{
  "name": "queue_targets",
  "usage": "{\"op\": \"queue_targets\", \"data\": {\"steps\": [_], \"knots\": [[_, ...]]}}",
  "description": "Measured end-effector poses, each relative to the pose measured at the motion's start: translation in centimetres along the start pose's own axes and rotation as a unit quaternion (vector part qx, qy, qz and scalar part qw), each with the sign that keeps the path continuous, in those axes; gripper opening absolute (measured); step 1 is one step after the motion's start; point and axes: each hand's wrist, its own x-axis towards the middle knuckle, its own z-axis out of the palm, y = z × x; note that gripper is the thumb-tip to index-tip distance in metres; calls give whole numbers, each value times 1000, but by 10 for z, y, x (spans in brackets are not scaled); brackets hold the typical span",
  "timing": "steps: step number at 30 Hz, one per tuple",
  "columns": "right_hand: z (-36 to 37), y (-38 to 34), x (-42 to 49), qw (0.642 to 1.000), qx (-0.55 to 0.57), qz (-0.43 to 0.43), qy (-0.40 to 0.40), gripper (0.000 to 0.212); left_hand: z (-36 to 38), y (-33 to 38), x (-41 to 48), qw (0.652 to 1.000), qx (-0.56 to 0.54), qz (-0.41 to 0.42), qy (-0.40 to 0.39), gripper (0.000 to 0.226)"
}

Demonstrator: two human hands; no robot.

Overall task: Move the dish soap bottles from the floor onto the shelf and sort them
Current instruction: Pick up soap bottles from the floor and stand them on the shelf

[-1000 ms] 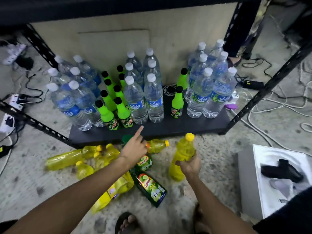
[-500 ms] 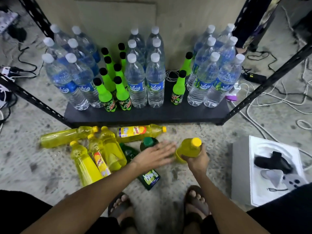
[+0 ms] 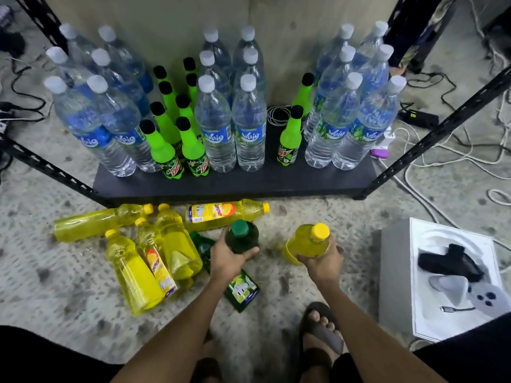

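My left hand [image 3: 226, 258] grips a dark green dish soap bottle [image 3: 242, 236] with a green cap, held upright above the floor. My right hand [image 3: 320, 262] holds a yellow dish soap bottle [image 3: 309, 241] with a yellow cap, just right of it. Several yellow dish soap bottles [image 3: 177, 244] lie on the floor to the left, one with its label up [image 3: 221, 215] along the shelf's front edge. Another green bottle [image 3: 240, 291] lies under my left wrist. The black shelf [image 3: 249, 183] stands beyond them.
Water bottles [image 3: 215, 125] and green soda bottles [image 3: 163, 150] fill the shelf in groups, with a gap [image 3: 276, 125] holding a coiled cable. A white box [image 3: 453, 277] with a controller sits at right. Cables cover the floor on both sides. My sandalled foot [image 3: 320, 327] is below.
My left hand, open and reaching over the floor bottles before, has closed on the dark green bottle and lifted it upright. The right hand keeps its yellow bottle. The view tilted down.
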Motion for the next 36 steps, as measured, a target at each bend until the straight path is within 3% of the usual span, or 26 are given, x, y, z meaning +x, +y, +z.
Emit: {"op": "queue_targets", "data": {"steps": [6, 10, 14, 20, 24, 29, 36], "knots": [[-13, -17, 8, 999, -29, 8, -28, 89, -16, 30, 2, 998, 54, 42, -3, 87], [-58, -59, 5, 999, -19, -21, -20, 80, -52, 93, -20, 988, 96, 121, 17, 81], [-134, -114, -1, 991, 53, -126, 9, 65, -108, 190, -55, 962, 109, 241, 64, 81], [-286, -266, -62, 923, 200, -315, 95, 39, -194, 381, -144, 910, -61, 398, 94, 61], [-364, -360, -84, 867, 231, -398, 192, 29, -223, 502, -177, 861, -113, 474, 143, 67], [-409, -451, -60, 832, 229, -415, 288, 32, -211, 619, -156, 840, -84, 481, 237, 67], [-398, -503, 26, 840, 217, -360, 342, 44, -166, 688, -72, 903, -39, 384, 187, 67]]}}
